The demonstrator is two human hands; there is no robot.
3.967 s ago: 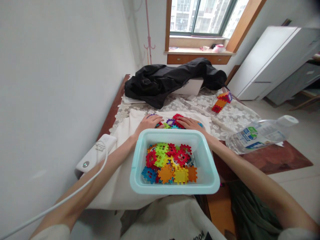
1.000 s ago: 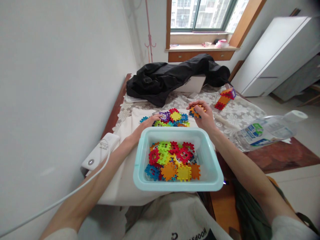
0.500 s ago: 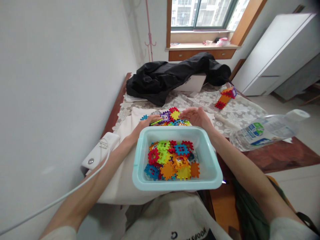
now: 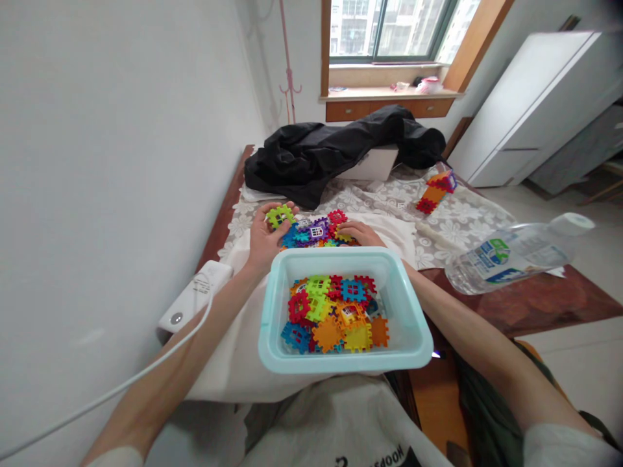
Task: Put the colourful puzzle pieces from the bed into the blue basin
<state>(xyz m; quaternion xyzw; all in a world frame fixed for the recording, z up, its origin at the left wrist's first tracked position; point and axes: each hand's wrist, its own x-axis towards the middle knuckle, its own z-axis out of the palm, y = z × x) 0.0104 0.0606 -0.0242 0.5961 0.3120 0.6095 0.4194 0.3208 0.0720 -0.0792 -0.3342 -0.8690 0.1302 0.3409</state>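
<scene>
A: Left hand (image 4: pixel 265 241) raised off the cloth at about 11 o'clock from the bin; fingers curled shut round a green interlocking tile (image 4: pixel 281 215), pinched at its lower edge. Tile stands nearly upright, flat face toward the camera.

B: And the right hand (image 4: pixel 359 232)?

A: Down on the loose tile pile (image 4: pixel 314 232), at 12 o'clock past the bin's far rim. Fingers half bent, tips among the pieces by a yellow one. Cannot tell whether anything is gripped.

B: How would the green tile handle?

A: My judgement: very light, stiff moulded plastic, not fragile. Notched toothed rim gives purchase, so little risk of slipping. Best held by two opposite edges, thumb on one face, as it is now. It is roughly square, so no real long axis; only the flat plane matters, and that is close to vertical.

B: Surroundings?

A: Pale blue plastic bin (image 4: pixel 413 319) nearest the body, holding more tiles (image 4: pixel 335 312) in mixed colours. Pile lies on a white cloth (image 4: pixel 233 363) over the desk. A small assembled tile tower (image 4: pixel 437 188) at 1 o'clock, well apart. Black jacket (image 4: pixel 335 152) at 12 o'clock, farther back. Clear water bottle (image 4: pixel 516 253) on its side at 3 o'clock; white power bank (image 4: pixel 192 297) at 9 o'clock.
</scene>
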